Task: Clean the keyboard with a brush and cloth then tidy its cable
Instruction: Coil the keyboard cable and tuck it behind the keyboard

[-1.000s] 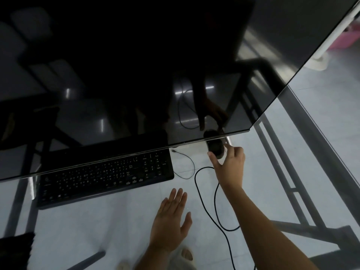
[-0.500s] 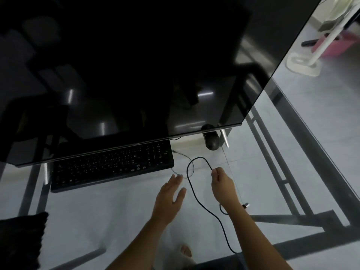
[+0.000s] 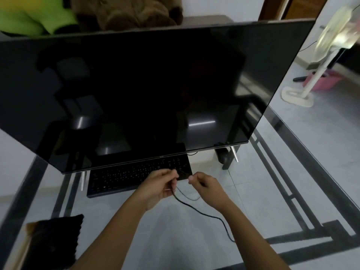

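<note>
A black keyboard [image 3: 124, 176] lies on the glass desk [image 3: 253, 191], partly under the edge of a large dark monitor [image 3: 146, 94]. Its thin black cable [image 3: 206, 213] runs from my hands down toward the desk's front. My left hand [image 3: 159, 187] grips the cable near the keyboard's right end. My right hand [image 3: 206, 189] pinches the cable just to the right. A black cloth [image 3: 54, 240] and a brush with a pale handle [image 3: 25, 248] lie at the lower left.
A black mouse [image 3: 224, 155] sits under the monitor's right corner beside a silver stand leg [image 3: 234, 152]. A white standing fan [image 3: 315, 67] and a pink basin [image 3: 323, 80] are on the floor to the right. Plush toys [image 3: 124, 10] sit behind the monitor.
My right hand drew back from the mouse and took the cable. My left hand rose from the desk and closed on the cable. The view tilted up, showing the whole monitor.
</note>
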